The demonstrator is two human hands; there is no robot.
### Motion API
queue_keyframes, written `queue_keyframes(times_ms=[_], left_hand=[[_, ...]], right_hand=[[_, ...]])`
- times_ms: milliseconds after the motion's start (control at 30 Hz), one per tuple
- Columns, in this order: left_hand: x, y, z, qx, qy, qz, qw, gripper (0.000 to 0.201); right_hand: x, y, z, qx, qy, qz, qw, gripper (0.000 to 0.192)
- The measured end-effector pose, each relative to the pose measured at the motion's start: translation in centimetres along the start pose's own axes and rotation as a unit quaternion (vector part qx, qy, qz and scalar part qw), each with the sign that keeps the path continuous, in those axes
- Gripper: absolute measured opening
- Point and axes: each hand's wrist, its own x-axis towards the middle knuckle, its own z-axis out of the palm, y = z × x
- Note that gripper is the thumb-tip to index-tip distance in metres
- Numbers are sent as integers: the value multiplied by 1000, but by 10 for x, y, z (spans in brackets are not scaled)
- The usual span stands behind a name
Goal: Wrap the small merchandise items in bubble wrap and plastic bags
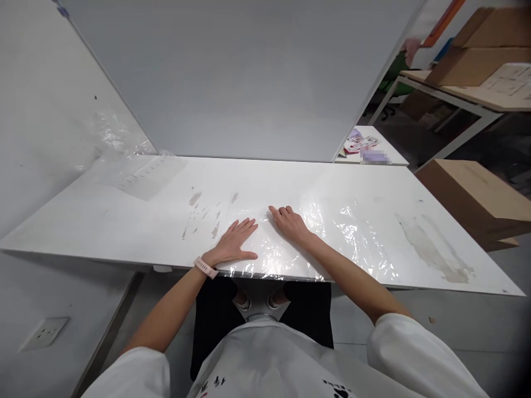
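Note:
A clear, shiny plastic sheet (313, 218) lies wrinkled over the middle and right of the white table, reaching its front edge. My left hand (236, 240) rests flat on the left part of the sheet, fingers and thumb spread, holding nothing. A pink band circles that wrist. Just right of it and farther from me, my right hand (290, 224) is down on the sheet. Its index finger points forward-left while the other fingers are curled under. The thumb is hidden, and whatever may be between the fingers cannot be made out.
The white table (136, 232) bears grey smudges. At its back left lies a translucent plastic piece with dark marks (145, 177). A tall grey panel (249, 83) stands behind. Cardboard boxes (477, 193) and another table (464, 97) are at right; small packets (360, 141) lie beyond the panel.

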Motion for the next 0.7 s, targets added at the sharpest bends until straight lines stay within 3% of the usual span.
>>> queue_keyframes(times_ms=[67, 133, 200, 267, 333, 467, 700], left_hand=[[-2, -7, -3, 15, -8, 1, 1000, 95], [-8, -13, -4, 40, -6, -19, 999, 91], [-18, -18, -1, 74, 18, -54, 996, 85], [-32, -22, 4, 113, 68, -85, 988, 78], [-45, -23, 10, 148, 115, -97, 978, 73], [-57, -20, 13, 178, 148, -86, 969, 75], [-52, -16, 5, 198, 143, -74, 967, 79]], right_hand=[[1, 17, -8, 66, 13, 45, 997, 40], [2, 42, -22, 216, 55, 137, 965, 41], [4, 76, -41, 387, 144, 248, 877, 39], [7, 116, -64, 481, 248, 322, 777, 32], [12, 158, -88, 494, 323, 356, 724, 25], [32, 229, -122, 488, 399, 399, 666, 18], [109, 307, -138, 448, 449, 477, 609, 14]])
